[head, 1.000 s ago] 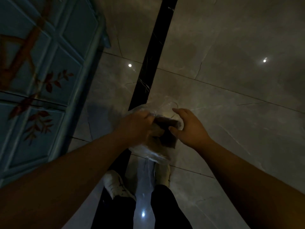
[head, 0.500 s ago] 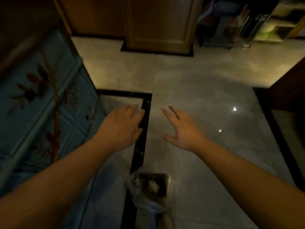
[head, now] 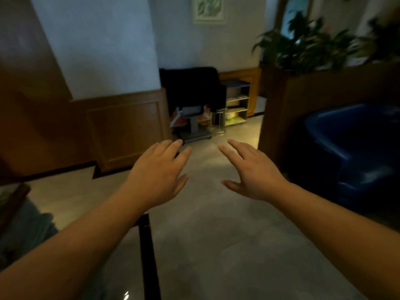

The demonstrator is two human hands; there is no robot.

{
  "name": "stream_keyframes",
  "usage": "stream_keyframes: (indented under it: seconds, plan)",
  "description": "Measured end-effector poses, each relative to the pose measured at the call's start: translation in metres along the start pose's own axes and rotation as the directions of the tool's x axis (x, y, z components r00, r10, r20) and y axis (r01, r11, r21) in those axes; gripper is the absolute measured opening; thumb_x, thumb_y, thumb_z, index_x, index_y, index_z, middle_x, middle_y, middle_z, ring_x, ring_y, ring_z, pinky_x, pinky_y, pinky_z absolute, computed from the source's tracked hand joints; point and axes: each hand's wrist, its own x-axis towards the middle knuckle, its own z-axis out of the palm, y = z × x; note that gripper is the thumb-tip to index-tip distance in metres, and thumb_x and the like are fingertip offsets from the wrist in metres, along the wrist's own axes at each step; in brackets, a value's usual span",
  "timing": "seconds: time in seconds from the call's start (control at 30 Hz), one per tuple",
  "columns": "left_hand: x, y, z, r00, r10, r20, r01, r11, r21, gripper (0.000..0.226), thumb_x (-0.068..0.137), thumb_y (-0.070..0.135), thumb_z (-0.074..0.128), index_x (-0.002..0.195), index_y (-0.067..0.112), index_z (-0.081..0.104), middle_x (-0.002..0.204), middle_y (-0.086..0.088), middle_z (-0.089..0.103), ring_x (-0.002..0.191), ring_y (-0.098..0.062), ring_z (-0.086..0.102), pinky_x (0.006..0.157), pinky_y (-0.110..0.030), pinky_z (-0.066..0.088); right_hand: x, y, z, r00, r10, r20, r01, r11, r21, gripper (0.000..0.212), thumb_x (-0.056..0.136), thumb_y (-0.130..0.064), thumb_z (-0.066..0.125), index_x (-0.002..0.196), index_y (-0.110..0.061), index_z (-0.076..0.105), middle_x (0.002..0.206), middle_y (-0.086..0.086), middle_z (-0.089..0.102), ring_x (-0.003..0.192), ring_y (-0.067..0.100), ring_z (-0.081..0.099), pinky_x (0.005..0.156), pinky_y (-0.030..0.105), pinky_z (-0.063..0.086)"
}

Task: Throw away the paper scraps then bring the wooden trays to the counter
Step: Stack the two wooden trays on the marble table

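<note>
Now both hands, left hand (head: 157, 176) & right hand (head: 254, 176), spread open, palms down, holding nothing, w/ fingers apart.

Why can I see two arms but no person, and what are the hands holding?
The camera sits on a person's head and looks forward and down, so you see what that person sees: their own two arms reaching out in front. There is only this one view.

The left hand and the right hand are both open, fingers spread, palms down. They hold nothing right now, and they hang in the air without touching anything.

Below them is a shiny grey tiled floor with a black stripe running through it. Ahead is a wall with wooden panelling. On the right there is a dark blue armchair, with green plants on the wooden partition behind it. Farther back stands a small shelf.

No paper scraps and no wooden trays show in this picture. The picture is a bit blurry.
</note>
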Motion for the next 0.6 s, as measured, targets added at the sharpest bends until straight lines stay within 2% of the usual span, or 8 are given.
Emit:
stream_keyframes:
  seconds: [0.13, 0.2, 0.3, 0.4, 0.6]
  plan:
    - [0.063, 0.063, -0.029, 0.989, 0.121, -0.090, -0.125, 0.992, -0.032, 0.066, 0.090, 0.050, 0.045, 0.143, 0.015, 0.032, 0.148, -0.016, 0.040, 0.135, -0.033, 0.037, 0.110, -0.048, 0.034, -0.053, 0.069, -0.050, 0.993, 0.120, -0.011, -0.121, 0.977, -0.178, 0.086, 0.085, -0.062, 0.051, 0.152, -0.031, 0.006, 0.162, 0.009, 0.016, 0.146, 0.030, 0.017, 0.116, 0.045, 0.022]
    - [0.090, 0.102, -0.044, 0.975, 0.185, -0.122, -0.192, 0.980, -0.047, 0.065, 0.090, 0.049, 0.046, 0.144, 0.015, 0.032, 0.149, -0.015, 0.038, 0.135, -0.033, 0.036, 0.110, -0.047, 0.033, -0.083, 0.104, -0.071, 0.980, 0.197, -0.009, -0.193, 0.953, -0.234, 0.085, 0.086, -0.063, 0.049, 0.152, -0.032, 0.004, 0.162, 0.009, 0.013, 0.147, 0.030, 0.015, 0.117, 0.046, 0.018]
    - [0.137, 0.176, -0.062, 0.940, 0.287, -0.187, -0.302, 0.952, -0.057, 0.064, 0.089, 0.046, 0.051, 0.142, 0.013, 0.036, 0.147, -0.016, 0.042, 0.133, -0.034, 0.039, 0.107, -0.049, 0.037, -0.141, 0.164, -0.100, 0.945, 0.326, -0.032, -0.321, 0.904, -0.283, 0.087, 0.085, -0.065, 0.048, 0.152, -0.032, 0.001, 0.163, 0.009, 0.010, 0.148, 0.030, 0.013, 0.119, 0.049, 0.019]
    - [0.177, 0.248, -0.075, 0.916, 0.339, -0.216, -0.366, 0.926, -0.097, 0.066, 0.090, 0.048, 0.047, 0.145, 0.017, 0.029, 0.151, -0.014, 0.036, 0.137, -0.032, 0.034, 0.110, -0.049, 0.033, -0.199, 0.216, -0.122, 0.909, 0.414, -0.037, -0.402, 0.853, -0.333, 0.088, 0.085, -0.067, 0.045, 0.152, -0.031, 0.000, 0.163, 0.009, 0.008, 0.148, 0.031, 0.012, 0.119, 0.049, 0.020]
    - [0.256, 0.397, -0.102, 0.842, 0.422, -0.337, -0.489, 0.861, -0.143, 0.065, 0.090, 0.049, 0.045, 0.145, 0.019, 0.027, 0.152, -0.011, 0.035, 0.138, -0.029, 0.032, 0.111, -0.044, 0.029, -0.328, 0.336, -0.177, 0.834, 0.552, -0.017, -0.499, 0.740, -0.452, 0.089, 0.085, -0.069, 0.041, 0.153, -0.029, -0.001, 0.163, 0.010, 0.008, 0.148, 0.030, 0.013, 0.116, 0.046, 0.020]
